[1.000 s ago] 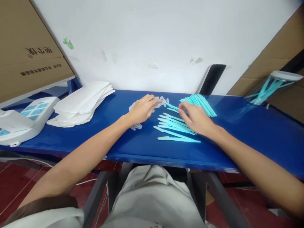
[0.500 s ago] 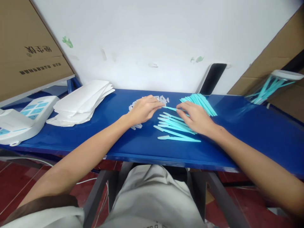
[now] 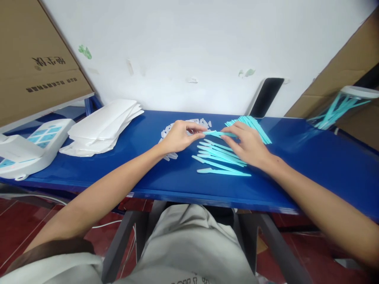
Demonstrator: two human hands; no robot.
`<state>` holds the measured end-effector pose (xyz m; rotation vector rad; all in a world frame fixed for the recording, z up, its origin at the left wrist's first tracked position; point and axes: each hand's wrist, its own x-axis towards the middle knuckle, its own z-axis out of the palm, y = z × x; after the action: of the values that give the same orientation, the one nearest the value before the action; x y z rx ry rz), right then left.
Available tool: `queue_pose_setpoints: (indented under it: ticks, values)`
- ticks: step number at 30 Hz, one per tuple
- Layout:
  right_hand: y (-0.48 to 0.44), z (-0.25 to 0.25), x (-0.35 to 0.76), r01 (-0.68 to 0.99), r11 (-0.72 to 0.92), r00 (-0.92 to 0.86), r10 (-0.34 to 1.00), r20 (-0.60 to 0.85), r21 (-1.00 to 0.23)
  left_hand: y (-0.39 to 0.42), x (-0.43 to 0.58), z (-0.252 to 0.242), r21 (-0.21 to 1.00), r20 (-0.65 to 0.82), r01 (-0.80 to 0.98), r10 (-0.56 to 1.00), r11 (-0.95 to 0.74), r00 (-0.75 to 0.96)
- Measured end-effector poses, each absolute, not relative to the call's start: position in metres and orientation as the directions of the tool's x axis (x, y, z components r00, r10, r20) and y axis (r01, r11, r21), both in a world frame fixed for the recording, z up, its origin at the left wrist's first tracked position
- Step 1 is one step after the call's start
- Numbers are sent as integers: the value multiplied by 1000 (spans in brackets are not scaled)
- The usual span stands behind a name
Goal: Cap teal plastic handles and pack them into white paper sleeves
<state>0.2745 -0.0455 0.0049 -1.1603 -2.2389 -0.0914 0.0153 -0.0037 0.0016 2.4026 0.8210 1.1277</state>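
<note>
My left hand and my right hand meet over the blue table, both pinching one thin turquoise plastic stick held level between them. The left fingers are closed at its left tip, where a small clear cap may sit; I cannot make it out. Below the hands lies a fanned row of several turquoise sticks. A neat bundle of more sticks lies behind my right hand. Small clear plastic caps are scattered behind my left hand.
A stack of white paper sleeves lies at the left, beside a white machine with blue keys. A dark phone leans on the wall. A clear jar of turquoise sticks lies at the right. Cardboard boxes flank both sides.
My right hand lifted one stick from the pile and brought it toward my left hand. The left fingers closed onto its tip, so both hands now hold it.
</note>
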Motion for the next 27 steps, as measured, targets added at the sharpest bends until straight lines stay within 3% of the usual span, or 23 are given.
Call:
queue_pose_setpoints:
  ticks: [4,9,15,21,27]
  values:
    - [-49,3,272,721,678,-502,655,565,-145,-12,21,4,476,582,316,564,-820,586]
    - [-46,3,272,732,662,-484,670,563,-160,-12,22,6,249,592,384,454,-889,666]
    - [-35,-7,281,813,561,-427,757,495,-155,9,3,1,-58,471,613,520,-788,713]
    - [-33,-9,283,878,465,-408,851,332,-114,13,-6,0,-135,340,718,649,-682,680]
    - [-29,-5,285,926,367,-330,901,283,-86,11,-4,-2,-140,301,733,676,-666,672]
